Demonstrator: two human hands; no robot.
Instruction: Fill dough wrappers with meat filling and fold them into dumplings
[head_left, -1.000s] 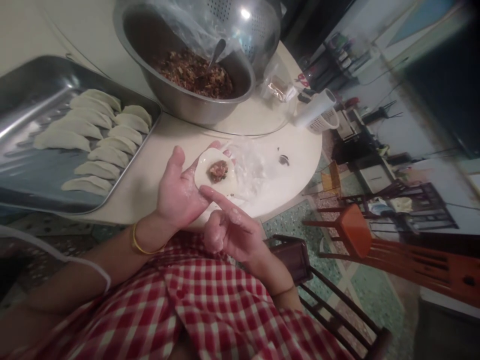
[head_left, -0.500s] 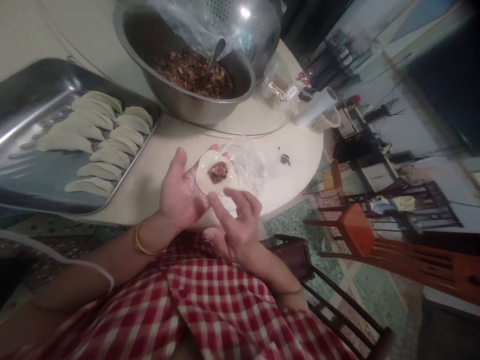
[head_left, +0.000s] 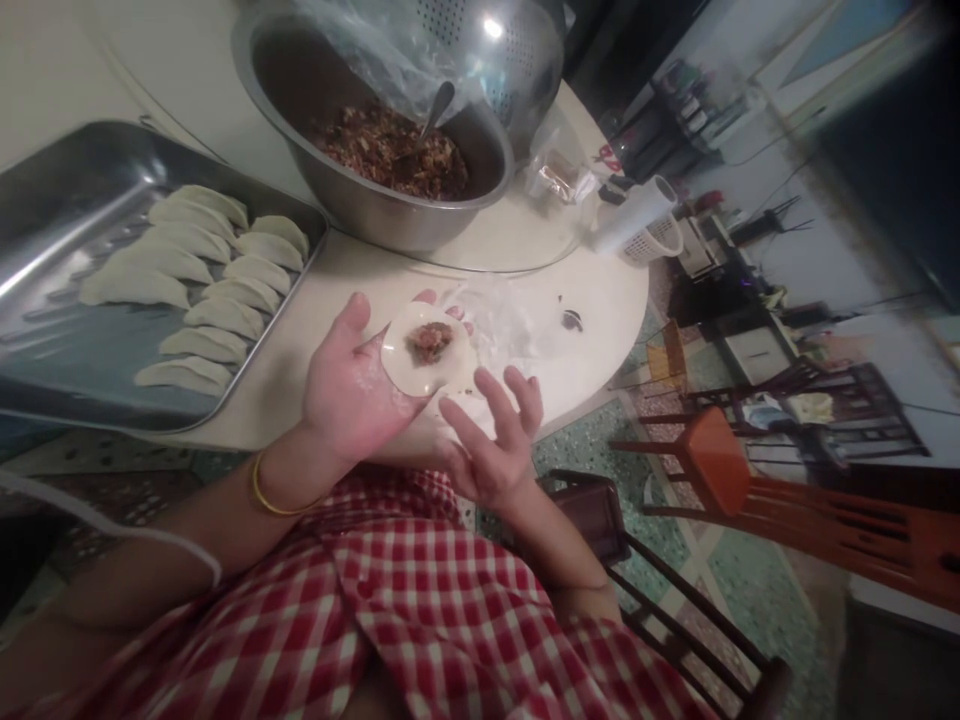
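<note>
On the palm side of my left hand (head_left: 352, 390) lies a round dumpling wrapper (head_left: 399, 372), flat and unfolded, supported by the fingers beneath it. A small lump of meat filling (head_left: 430, 342) sits in the middle of the wrapper. My right hand (head_left: 491, 440) hovers just below and right of the wrapper, its fingers spread and holding nothing. Beyond both hands stands a large metal bowl (head_left: 420, 222) of minced filling, with a spoon (head_left: 437, 108) stuck in it. Folded dumplings (head_left: 202, 310) rest in rows in the metal tray (head_left: 45, 370) to the left.
Clear plastic film (head_left: 506, 320) lies on the white table (head_left: 592, 370) behind my hands. A perforated metal colander (head_left: 525, 60) is behind the bowl. Toward the table's right edge are a small white basket (head_left: 651, 240) and a dark scrap (head_left: 571, 320). An orange chair (head_left: 716, 460) stands to the right.
My right hand has moved away from the wrapper, to the right, and its fingers have spread. My left hand has shifted slightly left with the wrapper, and the filling looks flatter and wider.
</note>
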